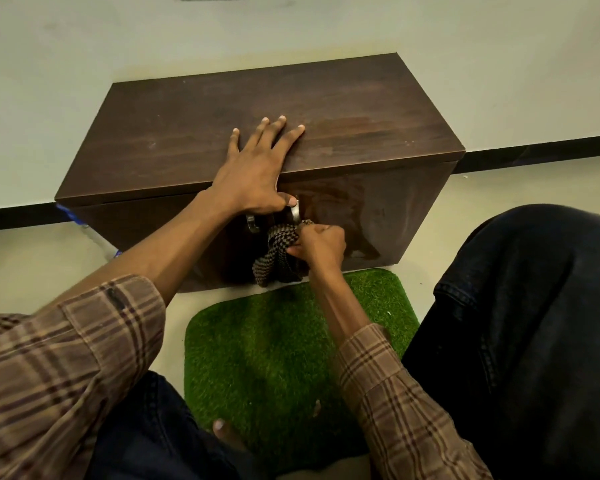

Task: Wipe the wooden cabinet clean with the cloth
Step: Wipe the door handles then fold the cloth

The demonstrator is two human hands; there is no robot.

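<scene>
The wooden cabinet (194, 143) stands on the floor against the wall, its long axis running left to right across the view, with its top tilted into sight and its darker front panel facing the person. The right hand (321, 245) is the one doing the work: it sits low against the front panel, just below and to the right of the two metal handles (296, 212), so the unwiped stretch of the front lies to its right and left along the cabinet's length. Its fingers are curled tight around a bunched checked cloth (276, 259), which hangs down from the fist and touches the panel near its lower edge, above the green grass mat (257, 358). The left hand (253, 174) lies higher, on the front edge of the top: fingers straight and spread flat over the wood, thumb hooked down over the edge by the handles, holding nothing. It looks to be bracing the cabinet while the other wipes. The next stroke probably calls for sliding the cloth sideways along the front, clear of the handles.
</scene>
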